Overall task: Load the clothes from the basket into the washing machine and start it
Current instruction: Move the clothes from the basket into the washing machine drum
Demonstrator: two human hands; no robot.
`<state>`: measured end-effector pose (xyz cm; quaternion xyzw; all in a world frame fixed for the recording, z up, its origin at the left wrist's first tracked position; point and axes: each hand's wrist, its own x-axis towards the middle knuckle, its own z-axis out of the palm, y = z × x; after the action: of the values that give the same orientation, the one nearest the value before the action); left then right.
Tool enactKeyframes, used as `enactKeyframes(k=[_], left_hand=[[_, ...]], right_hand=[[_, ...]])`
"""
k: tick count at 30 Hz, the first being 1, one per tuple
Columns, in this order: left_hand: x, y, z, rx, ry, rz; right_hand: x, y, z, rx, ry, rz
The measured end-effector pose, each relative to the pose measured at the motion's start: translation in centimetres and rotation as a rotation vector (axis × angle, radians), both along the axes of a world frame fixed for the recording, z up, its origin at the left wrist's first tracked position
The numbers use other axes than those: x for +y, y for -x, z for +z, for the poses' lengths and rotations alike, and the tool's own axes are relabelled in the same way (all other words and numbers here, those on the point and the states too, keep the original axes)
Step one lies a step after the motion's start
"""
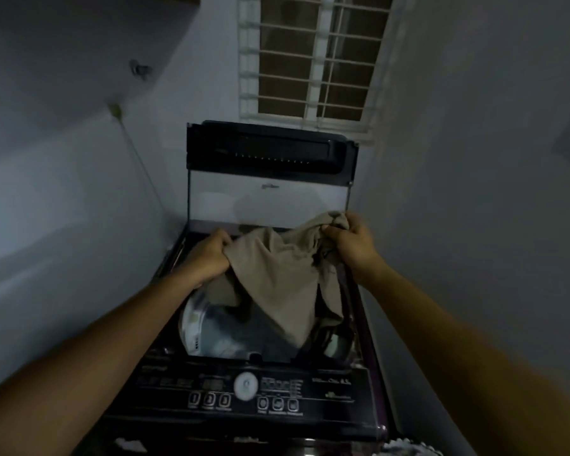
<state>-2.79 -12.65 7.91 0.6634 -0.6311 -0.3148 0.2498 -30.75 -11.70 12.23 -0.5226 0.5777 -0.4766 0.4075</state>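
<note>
left hand (208, 255) and right hand (351, 240) grip a beige garment (277, 274) above the open washing machine (244, 390), its lid (270, 172) upright.

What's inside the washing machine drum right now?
The drum shows a shiny wall on its left and dim greyish shapes lower down, too dark to identify. The beige garment, gripped by left hand and right hand, hangs into the opening and hides the middle and right.

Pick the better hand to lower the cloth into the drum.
Probably left: the left hand grips the cloth over the open drum; the right hand holds its bunched end higher, at the rim.
</note>
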Motion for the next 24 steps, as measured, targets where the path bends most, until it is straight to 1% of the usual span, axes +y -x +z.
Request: enactKeyframes(k=[3, 7, 9, 11, 13, 15, 17, 19, 21, 23, 24], left_hand=[[-2.9, -1.6, -4.0, -0.109, -0.030, -0.109], [-6.2, -2.0, -8.9, -0.183, -0.097, -0.211], [-7.7, -1.9, -11.5, -0.225, -0.096, -0.242], [-8.2, -1.3, -13.5, -0.256, -0.113, -0.246], [-9.1, -0.8, -15.9, -0.264, -0.161, -0.248], [-10.5, -0.4, -19.1, -0.180, -0.308, -0.227], [-10.8, 0.1, -20.3, -0.111, -0.417, -0.202], [-12.2, 0.6, -22.7, -0.155, -0.488, -0.204], [-13.0, 0.9, -24.8, -0.193, -0.606, -0.226], [-13.7, 1.2, -26.9, -0.158, -0.689, -0.246], [-13.9, 1.3, -27.8, -0.134, -0.695, -0.238]], right_hand=[[-2.0, -2.1, -3.7, 0.067, -0.089, -0.023], [-4.1, -3.4, -9.7, 0.129, -0.231, -0.043], [-5.2, -3.8, -13.0, 0.264, -0.279, -0.025], [-5.6, -4.3, -15.2, 0.439, -0.326, 0.013], [-6.6, -4.9, -17.7, 0.512, -0.394, 0.001], [-8.0, -5.6, -20.5, 0.492, -0.464, -0.043], [-8.3, -5.9, -22.5, 0.473, -0.520, -0.067], [-9.4, -6.3, -25.7, 0.443, -0.576, -0.093], [-9.7, -6.7, -27.8, 0.439, -0.613, -0.085], [-10.0, -6.8, -30.0, 0.432, -0.630, -0.050], [-10.1, -6.7, -30.9, 0.434, -0.646, -0.032]])
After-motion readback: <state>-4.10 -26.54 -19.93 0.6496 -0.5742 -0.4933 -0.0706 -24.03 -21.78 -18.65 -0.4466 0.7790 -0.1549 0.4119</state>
